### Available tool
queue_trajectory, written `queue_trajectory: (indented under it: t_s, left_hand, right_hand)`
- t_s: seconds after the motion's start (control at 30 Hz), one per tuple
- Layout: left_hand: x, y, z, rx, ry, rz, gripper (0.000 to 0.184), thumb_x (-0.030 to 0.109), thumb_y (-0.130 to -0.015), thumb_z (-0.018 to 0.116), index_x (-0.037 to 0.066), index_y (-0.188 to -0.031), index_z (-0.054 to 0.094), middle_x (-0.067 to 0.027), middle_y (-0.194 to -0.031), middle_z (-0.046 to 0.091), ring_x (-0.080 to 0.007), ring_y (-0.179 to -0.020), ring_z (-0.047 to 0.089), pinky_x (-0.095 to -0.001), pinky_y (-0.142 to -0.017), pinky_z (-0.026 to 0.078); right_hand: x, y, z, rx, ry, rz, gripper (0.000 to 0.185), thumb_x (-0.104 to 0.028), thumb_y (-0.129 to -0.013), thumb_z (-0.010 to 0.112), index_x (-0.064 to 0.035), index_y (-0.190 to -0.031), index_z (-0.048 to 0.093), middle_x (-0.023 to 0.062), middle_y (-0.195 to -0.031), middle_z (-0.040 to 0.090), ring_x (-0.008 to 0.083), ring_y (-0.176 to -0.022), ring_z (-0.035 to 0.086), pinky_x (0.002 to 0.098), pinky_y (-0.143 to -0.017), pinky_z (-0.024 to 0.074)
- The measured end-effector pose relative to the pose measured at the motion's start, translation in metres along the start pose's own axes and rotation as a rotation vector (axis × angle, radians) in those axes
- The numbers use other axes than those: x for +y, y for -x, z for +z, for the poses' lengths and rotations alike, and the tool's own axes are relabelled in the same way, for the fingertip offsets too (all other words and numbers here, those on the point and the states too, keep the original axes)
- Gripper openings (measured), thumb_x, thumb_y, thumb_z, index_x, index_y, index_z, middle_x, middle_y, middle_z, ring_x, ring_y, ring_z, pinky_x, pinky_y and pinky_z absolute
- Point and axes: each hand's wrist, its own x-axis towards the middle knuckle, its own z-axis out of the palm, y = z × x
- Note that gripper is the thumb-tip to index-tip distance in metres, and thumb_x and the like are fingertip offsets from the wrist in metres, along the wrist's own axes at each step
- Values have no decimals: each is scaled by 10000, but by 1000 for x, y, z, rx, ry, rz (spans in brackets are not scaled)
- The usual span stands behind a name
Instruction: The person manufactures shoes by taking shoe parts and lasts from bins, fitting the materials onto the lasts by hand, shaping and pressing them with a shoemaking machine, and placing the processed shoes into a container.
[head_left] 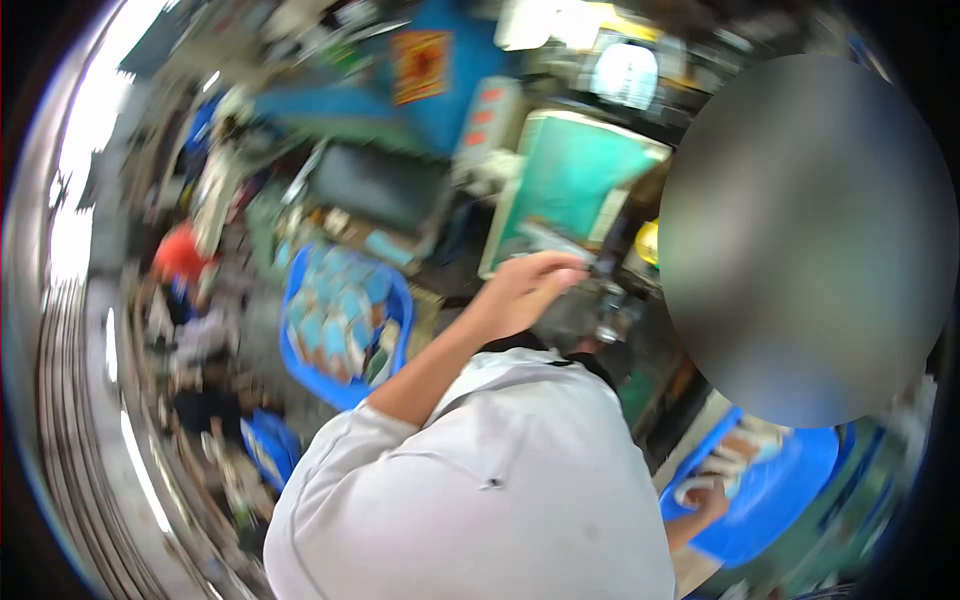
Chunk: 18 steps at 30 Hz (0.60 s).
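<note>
My left hand [520, 295] reaches over the machine area in front of my body, thumb and fingertips drawn together. A light grey strip-like piece [553, 241] lies just beyond the fingertips; blur hides whether they grip anything. Low on the right, my right hand [709, 500] is inside a blue basket [790, 490], its fingers closed at a pale curved piece [690, 489]. Several cream and tan flat pieces [745, 445] lie in the same basket. Behind my left hand stands a green panel with a pale frame [570, 165].
Left of me, a blue basket [292, 345] holds several light blue and tan flat pieces [340, 310]. A lit lamp [625, 75] shines at the top. Metal machine parts [610, 315] sit near my left hand. A blurred grey oval [810, 240] covers much of the right side.
</note>
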Motion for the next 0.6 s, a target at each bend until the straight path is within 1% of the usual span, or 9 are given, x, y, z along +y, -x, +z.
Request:
queue_trajectory:
  t_s: [0.03, 0.07, 0.13, 0.27, 0.4, 0.47, 0.5, 0.53, 0.6]
  left_hand:
    - [-6, 7, -12, 44, -4, 8, 305, 166, -1102, 582, -44, -1309, 658, -141, -1212, 760, -183, -1151, 712, -325, -1014, 545]
    - [-12, 14, -26, 65, -3, 17, 297, 165, -1106, 576, -37, -1309, 657, -132, -1195, 761, -181, -1149, 711, -321, -1013, 543]
    - [-31, 32, -54, 227, -43, 12, 254, 164, -1099, 586, -28, -1245, 669, -116, -1117, 767, -170, -1062, 723, -307, -953, 554]
    - [-116, 65, -134, 638, -98, 53, 182, 159, -1075, 623, -9, -1112, 682, -84, -935, 758, -143, -886, 721, -296, -823, 566]
    - [-238, 144, -237, 982, -516, -178, 188, 175, -985, 717, 5, -1063, 699, -137, -843, 750, -270, -786, 742, -360, -769, 582]
    - [-302, 200, -274, 1057, -495, -381, 218, 206, -953, 742, 26, -1071, 708, -170, -970, 757, -349, -911, 739, -422, -819, 579]
    - [-335, 224, -290, 1077, -575, -419, 244, 198, -933, 765, 14, -1084, 710, -170, -967, 756, -342, -902, 744, -424, -820, 582]
    - [-346, 242, -303, 1093, -655, -457, 272, 190, -914, 788, 2, -1097, 711, -170, -964, 756, -335, -892, 748, -426, -821, 585]
    - [-355, 255, -320, 1077, -595, -431, 393, 219, -883, 824, 4, -1180, 683, -197, -1126, 720, -359, -1023, 716, -435, -894, 566]
  right_hand:
    - [-39, 2, -16, 63, 163, -64, 709, -555, -884, 741, 64, -1228, 720, 226, -1148, 752, 352, -1029, 713, 480, -915, 567]
    - [-65, -1, -21, 223, 474, -66, 776, -642, -903, 676, 23, -1303, 693, 266, -1226, 733, 411, -1115, 719, 498, -948, 568]
    - [-183, 55, -37, 347, 681, -86, 960, -724, -858, 707, 72, -1388, 623, 315, -1298, 675, 456, -1218, 662, 507, -1008, 548]
    - [-300, 80, -34, 631, 245, -589, 1011, -709, -855, 749, 120, -1407, 572, 338, -1370, 610, 437, -1273, 628, 527, -1017, 547]
    - [-409, 200, -19, 430, 19, -938, 836, -512, -928, 779, 48, -1491, 517, 311, -1450, 574, 409, -1292, 631, 482, -1000, 585]
    - [-440, 286, -6, 336, -165, -1087, 750, -409, -950, 796, 52, -1478, 531, 300, -1434, 589, 383, -1302, 631, 460, -990, 595]
    - [-448, 295, 8, 291, -285, -1155, 674, -316, -973, 786, 22, -1497, 528, 289, -1428, 602, 347, -1298, 642, 440, -982, 597]
    - [-461, 316, 12, 249, -295, -1175, 670, -311, -973, 787, 17, -1498, 529, 287, -1423, 607, 347, -1296, 644, 439, -990, 591]
    - [-480, 367, 23, 176, -317, -1201, 663, -302, -973, 788, 7, -1500, 530, 283, -1413, 616, 345, -1293, 648, 436, -1005, 580]
